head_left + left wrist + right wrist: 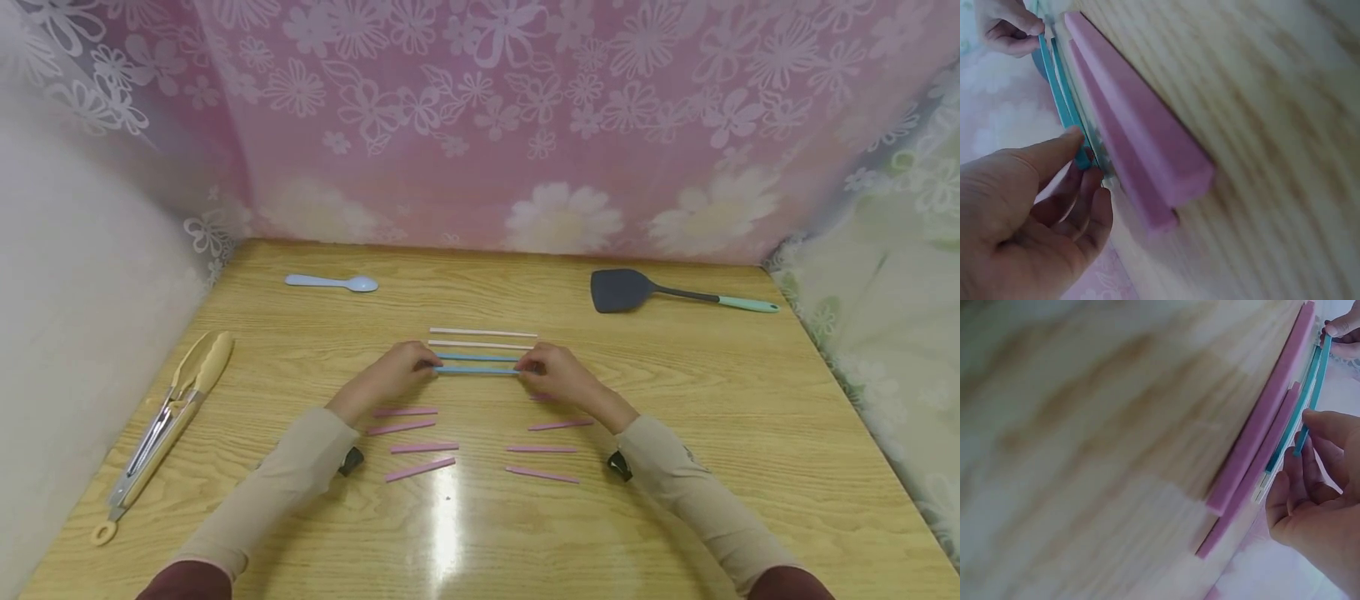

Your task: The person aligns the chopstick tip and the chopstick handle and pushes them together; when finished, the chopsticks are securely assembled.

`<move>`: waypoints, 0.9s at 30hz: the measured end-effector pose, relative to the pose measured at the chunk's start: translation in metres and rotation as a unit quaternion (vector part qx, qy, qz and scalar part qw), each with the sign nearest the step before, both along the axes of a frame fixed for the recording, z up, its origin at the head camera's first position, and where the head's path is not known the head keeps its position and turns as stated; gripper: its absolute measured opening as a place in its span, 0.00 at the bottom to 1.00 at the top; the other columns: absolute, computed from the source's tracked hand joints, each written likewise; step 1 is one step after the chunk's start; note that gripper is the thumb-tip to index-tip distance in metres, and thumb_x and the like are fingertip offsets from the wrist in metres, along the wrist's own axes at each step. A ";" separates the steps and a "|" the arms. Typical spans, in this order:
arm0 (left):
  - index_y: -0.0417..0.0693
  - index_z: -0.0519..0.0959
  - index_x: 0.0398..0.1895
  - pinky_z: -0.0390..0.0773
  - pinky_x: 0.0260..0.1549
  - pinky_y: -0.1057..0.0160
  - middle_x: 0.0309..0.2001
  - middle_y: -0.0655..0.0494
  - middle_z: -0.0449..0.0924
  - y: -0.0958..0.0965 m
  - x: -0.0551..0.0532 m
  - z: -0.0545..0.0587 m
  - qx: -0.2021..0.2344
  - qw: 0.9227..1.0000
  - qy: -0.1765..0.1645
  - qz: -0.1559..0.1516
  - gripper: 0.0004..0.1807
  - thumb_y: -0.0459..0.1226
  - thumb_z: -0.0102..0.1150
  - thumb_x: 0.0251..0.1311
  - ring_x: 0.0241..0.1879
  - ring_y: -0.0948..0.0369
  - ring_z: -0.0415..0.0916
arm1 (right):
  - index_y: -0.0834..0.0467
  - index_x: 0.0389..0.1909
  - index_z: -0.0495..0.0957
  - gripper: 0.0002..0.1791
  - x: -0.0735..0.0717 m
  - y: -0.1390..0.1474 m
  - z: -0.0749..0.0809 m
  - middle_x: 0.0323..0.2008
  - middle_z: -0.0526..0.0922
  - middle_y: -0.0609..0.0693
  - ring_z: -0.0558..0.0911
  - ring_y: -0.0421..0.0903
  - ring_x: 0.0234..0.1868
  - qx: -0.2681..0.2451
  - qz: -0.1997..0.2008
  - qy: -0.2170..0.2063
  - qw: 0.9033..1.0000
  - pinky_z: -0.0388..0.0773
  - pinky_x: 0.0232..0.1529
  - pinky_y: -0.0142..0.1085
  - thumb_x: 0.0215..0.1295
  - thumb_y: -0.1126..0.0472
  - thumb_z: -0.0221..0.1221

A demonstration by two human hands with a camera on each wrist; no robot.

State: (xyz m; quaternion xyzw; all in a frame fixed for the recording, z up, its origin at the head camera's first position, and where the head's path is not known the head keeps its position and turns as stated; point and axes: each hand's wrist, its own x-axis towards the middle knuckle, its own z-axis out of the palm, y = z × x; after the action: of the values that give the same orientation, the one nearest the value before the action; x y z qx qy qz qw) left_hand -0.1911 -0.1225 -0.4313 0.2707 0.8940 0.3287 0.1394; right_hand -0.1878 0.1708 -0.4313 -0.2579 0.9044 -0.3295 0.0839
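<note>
Between both hands, a thin blue chopstick (1055,84) is pinched near its ends. My left hand (396,371) grips the left end between thumb and fingers, and my right hand (558,373) pinches the right end. In the right wrist view the held chopstick appears raised off the table. Close beside it lies a second blue chopstick (1290,425). Just beyond them, two white chopsticks (480,332) lie roughly parallel. Several short pink sticks (422,448) lie nearer the body on the left, with more pink sticks (542,449) on the right, one partly hidden under the right hand.
A light-blue spoon (330,282) lies at the back left of the wooden table (675,533). At the back right is a dark spatula (622,291) with a green handle. Yellow-tipped tongs (161,433) lie along the left edge. A pink floral curtain (450,158) hangs behind.
</note>
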 end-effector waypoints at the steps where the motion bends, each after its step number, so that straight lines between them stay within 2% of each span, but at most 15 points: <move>1: 0.33 0.80 0.47 0.78 0.49 0.58 0.44 0.45 0.80 0.001 0.000 0.000 0.000 1.000 -0.003 0.006 0.11 0.30 0.56 0.64 0.46 0.52 0.77 | 0.65 0.38 0.82 0.06 0.000 0.000 0.000 0.33 0.79 0.51 0.73 0.41 0.32 0.002 -0.001 -0.003 1.000 0.73 0.33 0.30 0.61 0.69 0.61; 10: 0.32 0.80 0.44 0.79 0.45 0.60 0.42 0.44 0.80 0.007 0.002 0.003 -0.007 0.999 -0.009 0.035 0.10 0.28 0.57 0.62 0.42 0.53 0.77 | 0.64 0.38 0.82 0.06 -0.001 -0.004 0.001 0.33 0.80 0.52 0.73 0.42 0.31 0.034 -0.019 -0.025 0.999 0.72 0.33 0.31 0.62 0.69 0.59; 16: 0.31 0.80 0.45 0.79 0.46 0.60 0.42 0.44 0.79 0.008 0.003 0.002 -0.006 0.999 -0.010 0.037 0.10 0.27 0.56 0.62 0.43 0.53 0.77 | 0.64 0.37 0.83 0.05 -0.002 -0.004 0.001 0.31 0.79 0.51 0.73 0.42 0.31 0.043 -0.032 -0.033 0.998 0.72 0.33 0.32 0.63 0.69 0.59; 27: 0.32 0.80 0.45 0.79 0.46 0.60 0.42 0.45 0.79 0.008 0.003 0.002 -0.008 0.999 -0.012 0.041 0.10 0.27 0.56 0.62 0.42 0.53 0.77 | 0.64 0.35 0.83 0.05 -0.003 -0.004 0.000 0.30 0.80 0.51 0.74 0.43 0.31 0.042 -0.031 -0.018 0.998 0.73 0.33 0.32 0.62 0.70 0.60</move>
State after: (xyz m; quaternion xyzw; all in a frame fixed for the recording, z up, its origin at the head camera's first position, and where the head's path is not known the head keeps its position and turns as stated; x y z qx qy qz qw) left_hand -0.1881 -0.1147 -0.4293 0.2292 0.9051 0.3302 0.1387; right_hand -0.1912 0.1667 -0.4310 -0.2203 0.9233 -0.2981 0.1008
